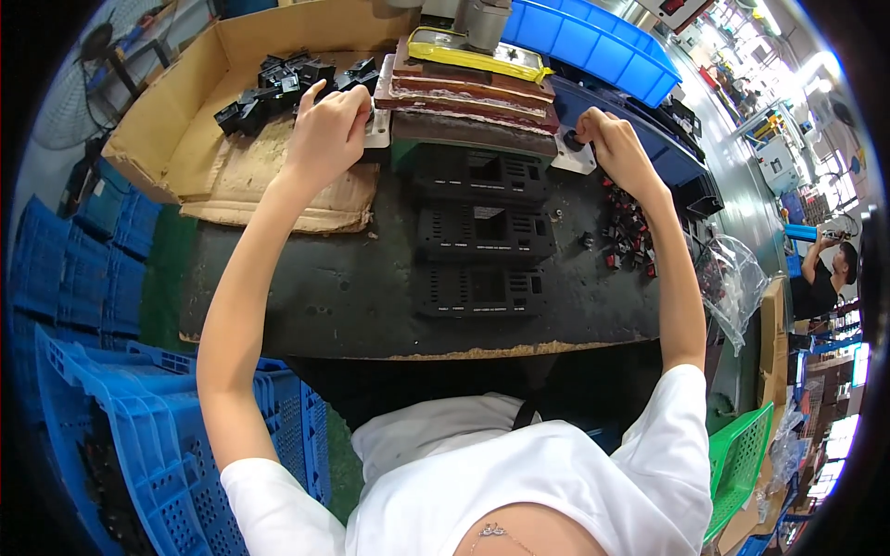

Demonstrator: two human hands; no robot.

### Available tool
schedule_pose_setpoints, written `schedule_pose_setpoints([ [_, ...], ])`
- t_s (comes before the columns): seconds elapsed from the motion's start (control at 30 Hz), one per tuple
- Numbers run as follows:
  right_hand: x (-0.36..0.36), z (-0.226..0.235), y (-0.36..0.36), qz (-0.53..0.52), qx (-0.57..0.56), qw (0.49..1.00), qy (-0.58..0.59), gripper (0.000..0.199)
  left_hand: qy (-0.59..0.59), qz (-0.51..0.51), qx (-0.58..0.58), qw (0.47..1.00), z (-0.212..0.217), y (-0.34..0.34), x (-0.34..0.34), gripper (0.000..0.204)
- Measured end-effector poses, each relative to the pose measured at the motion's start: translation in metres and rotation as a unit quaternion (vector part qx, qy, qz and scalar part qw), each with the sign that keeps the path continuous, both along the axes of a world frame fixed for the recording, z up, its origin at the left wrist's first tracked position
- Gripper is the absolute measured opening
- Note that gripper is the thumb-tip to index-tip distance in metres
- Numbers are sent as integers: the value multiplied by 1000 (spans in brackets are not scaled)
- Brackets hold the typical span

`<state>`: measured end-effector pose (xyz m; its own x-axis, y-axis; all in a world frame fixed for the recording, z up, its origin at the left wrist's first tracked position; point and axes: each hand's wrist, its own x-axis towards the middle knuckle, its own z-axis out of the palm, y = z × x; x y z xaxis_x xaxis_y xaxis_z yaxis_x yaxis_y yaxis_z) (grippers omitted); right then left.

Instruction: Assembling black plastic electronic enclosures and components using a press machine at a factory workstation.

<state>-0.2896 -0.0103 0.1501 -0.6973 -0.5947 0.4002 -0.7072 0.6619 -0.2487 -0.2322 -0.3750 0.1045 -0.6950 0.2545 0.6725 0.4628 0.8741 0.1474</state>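
At nine o'clock, blue crates point(139, 408) stand beside the table point(306, 296). At eleven, a cardboard box point(176, 111) holds black parts point(278, 83) within easy reach. The left hand point(329, 130) curls shut over the press's point(468, 88) left button plate point(378, 130). Three black slotted panels point(482, 232) lie in a row at the centre, ready for loading. At one o'clock the right hand point(612, 139) pinches the black knob point(574, 141) on the right plate, probably a two-handed safety start.
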Motion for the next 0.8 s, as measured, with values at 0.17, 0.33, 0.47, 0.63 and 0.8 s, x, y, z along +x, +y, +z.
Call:
schedule_pose_setpoints([
  [0.17, -2, 2, 2, 5, 4, 1000, -5, 8, 39, -28, 83, 995, -6, -13, -4, 10],
  [0.33, 30, 8, -32, -134, 74, 983, 98, 9, 19, -60, 289, 955, -3, -18, -7, 18],
  [0.47, 26, 11, -70, -25, -56, 965, 257, 18, 5, -61, 296, 953, -2, -17, -2, 18],
  [0.63, -34, -4, -102, 70, 1, 973, 221, 36, 18, -74, 268, 960, -4, -12, -2, 19],
  [0.8, -50, 4, -118, 104, 31, 982, 158, 36, -2, -70, 252, 965, -5, -13, 0, 15],
])
